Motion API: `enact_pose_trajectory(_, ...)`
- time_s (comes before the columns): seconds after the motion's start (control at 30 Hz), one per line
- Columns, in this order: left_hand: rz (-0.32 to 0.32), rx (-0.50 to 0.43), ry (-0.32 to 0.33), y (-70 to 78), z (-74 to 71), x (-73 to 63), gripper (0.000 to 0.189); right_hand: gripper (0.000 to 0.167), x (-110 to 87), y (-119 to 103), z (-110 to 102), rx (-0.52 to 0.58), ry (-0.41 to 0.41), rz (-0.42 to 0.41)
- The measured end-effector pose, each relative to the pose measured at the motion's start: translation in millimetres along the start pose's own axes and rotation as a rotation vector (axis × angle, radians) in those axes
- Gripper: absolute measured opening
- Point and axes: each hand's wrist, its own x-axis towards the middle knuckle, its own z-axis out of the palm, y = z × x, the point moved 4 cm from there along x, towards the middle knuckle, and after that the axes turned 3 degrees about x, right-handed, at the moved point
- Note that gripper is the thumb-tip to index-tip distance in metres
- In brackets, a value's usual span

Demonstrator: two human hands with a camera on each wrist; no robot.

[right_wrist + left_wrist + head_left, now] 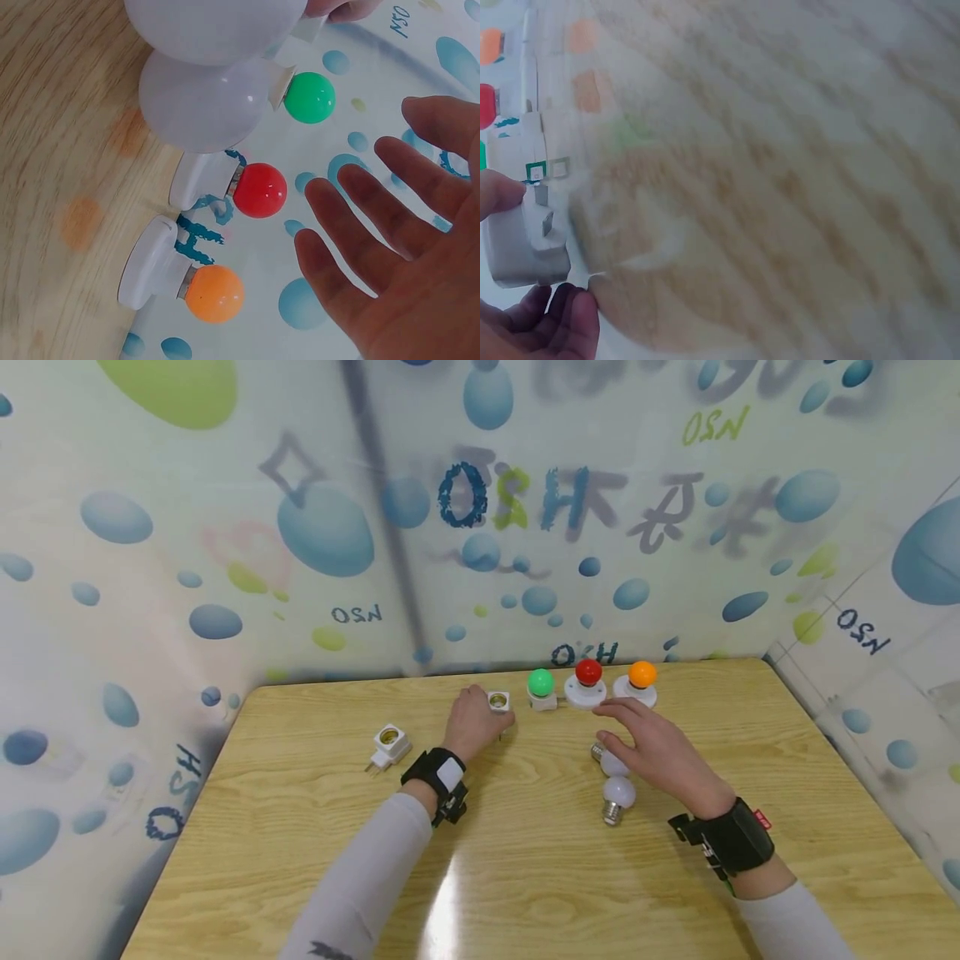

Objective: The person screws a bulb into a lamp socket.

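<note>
Near the back of the table, my left hand (474, 725) grips a white square plug-in bulb socket (498, 702) between thumb and fingers. The left wrist view shows the side of that socket (525, 247), with the thumb on one end and fingertips at the other. My right hand (663, 756) hovers with spread fingers above two white light bulbs (618, 792) and holds nothing. Part of the farther white bulb (613, 763) is hidden by this hand. Large in the right wrist view is a white bulb (202, 101), apart from the fingers.
A second plug-in socket (390, 742) lies at the left, prongs toward me. Along the back stand a green bulb (541, 682) in a square socket, then a red bulb (588, 672) and an orange bulb (642, 674) on round white bases. A patterned wall covering (480, 602) rises behind the table (525, 877).
</note>
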Motion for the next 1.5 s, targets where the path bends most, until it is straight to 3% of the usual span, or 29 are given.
enact_pose_trajectory(0.3, -0.011, -0.195, 0.014, -10.3, -17.8, -15.1, 0.054, 0.037, -2.7, 2.6, 2.4, -0.017, -0.027, 0.003)
enact_pose_trajectory(0.47, 0.039, -0.243, 0.045, -13.5, -25.5, -26.0, 0.056, 0.038, -5.6, 6.1, 6.1, -0.044, -0.028, 0.026)
enact_pose_trajectory(0.63, 0.093, -0.28, 0.062, -17.4, -30.7, -39.7, 0.056, 0.043, -9.0, 13.4, 8.1, -0.053, -0.015, 0.109)
enact_pose_trajectory(0.8, 0.118, -0.279, 0.055, -24.4, -31.2, -53.4, 0.054, 0.05, -11.6, 17.8, 11.3, -0.046, -0.049, 0.182)
enact_pose_trajectory(1.13, 0.172, -0.23, 0.023, -30.7, -32.7, -74.7, 0.053, 0.063, -9.3, 24.9, 22.9, -0.044, -0.207, 0.301)
enact_pose_trajectory(1.5, 0.201, -0.205, 0.008, -34.8, -30.8, -86.8, 0.053, 0.066, -7.0, 26.0, 29.5, -0.05, -0.249, 0.359)
